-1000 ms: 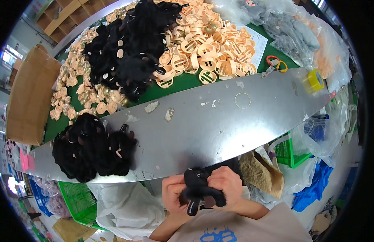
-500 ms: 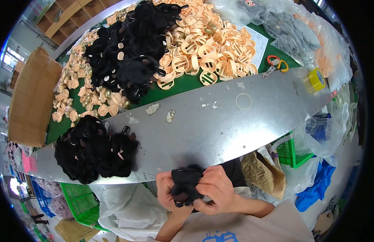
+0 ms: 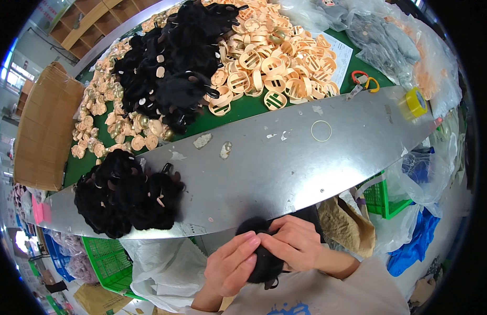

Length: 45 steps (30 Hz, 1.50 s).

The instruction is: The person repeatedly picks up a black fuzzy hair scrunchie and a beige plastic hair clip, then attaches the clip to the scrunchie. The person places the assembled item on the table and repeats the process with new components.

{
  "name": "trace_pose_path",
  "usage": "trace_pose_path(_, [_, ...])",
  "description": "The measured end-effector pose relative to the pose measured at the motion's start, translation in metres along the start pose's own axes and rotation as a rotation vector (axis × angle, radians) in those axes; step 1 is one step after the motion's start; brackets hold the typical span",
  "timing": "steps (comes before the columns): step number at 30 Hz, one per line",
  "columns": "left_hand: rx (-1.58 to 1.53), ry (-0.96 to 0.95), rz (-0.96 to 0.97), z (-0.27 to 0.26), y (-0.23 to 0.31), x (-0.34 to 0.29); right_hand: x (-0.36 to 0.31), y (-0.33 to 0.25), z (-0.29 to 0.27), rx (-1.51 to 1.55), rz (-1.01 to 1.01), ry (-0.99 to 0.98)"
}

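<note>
A small black plush piece (image 3: 265, 265) with a thin dark loop at its lower end is held between both my hands, just off the near edge of the metal table. My left hand (image 3: 230, 266) presses on it from the left, fingers closed together. My right hand (image 3: 296, 242) grips its upper right side, thumb and fingertips meeting the left fingertips on top. Part of the plush is hidden under my fingers. To the left on the metal sits a heap of similar black plush pieces (image 3: 128, 197), some showing loops and small brown parts.
Beyond the metal table (image 3: 254, 163) are a larger black plush pile (image 3: 175, 68) and many peach plastic rings (image 3: 275, 68). Scissors (image 3: 365, 81) and yellow tape (image 3: 415, 102) lie at the right. A cardboard sheet (image 3: 44, 131) stands left; green baskets (image 3: 107, 265) sit below the table edge.
The plush piece has been turned over in my hands and moved slightly right and down. My left hand now lies over its side, and my fingertips have come together on top.
</note>
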<state>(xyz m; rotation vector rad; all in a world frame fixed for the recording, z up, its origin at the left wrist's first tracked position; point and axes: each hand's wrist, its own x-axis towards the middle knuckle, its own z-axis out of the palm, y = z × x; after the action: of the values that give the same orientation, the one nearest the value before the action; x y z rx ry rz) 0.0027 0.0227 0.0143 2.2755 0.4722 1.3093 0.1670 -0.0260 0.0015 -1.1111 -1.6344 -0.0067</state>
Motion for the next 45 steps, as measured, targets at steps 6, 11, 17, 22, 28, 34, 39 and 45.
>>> trace_pose_path(6, [0.157, 0.060, 0.115, 0.002, -0.010, 0.005, 0.015, -0.001, -0.007, 0.069, 0.167, -0.246])
trace_pose_path(11, [0.165, 0.115, 0.146, 0.008, -0.017, 0.004, 0.020, 0.003, -0.015, 0.143, 0.234, -0.417])
trace_pose_path(17, [0.088, 0.105, 0.075, 0.026, -0.014, 0.009, 0.009, 0.007, -0.027, 0.188, 0.318, -0.491])
trace_pose_path(22, [-0.005, 0.086, -0.174, 0.037, -0.003, 0.030, 0.001, 0.009, -0.028, 0.073, 0.402, -0.362])
trace_pose_path(28, [0.103, -0.080, -0.214, 0.042, 0.000, 0.038, -0.002, 0.018, -0.049, 0.027, 0.398, -0.123])
trace_pose_path(34, [-0.006, -0.059, -0.294, 0.050, 0.011, 0.045, -0.002, 0.008, -0.055, -0.052, 0.416, -0.096])
trace_pose_path(39, [0.073, -0.063, -0.303, 0.041, 0.009, 0.045, -0.003, 0.011, -0.055, 0.320, 0.373, -0.002])
trace_pose_path(45, [0.010, -0.088, -0.198, 0.043, 0.010, 0.048, 0.003, 0.024, -0.055, 0.523, 0.589, -0.195])
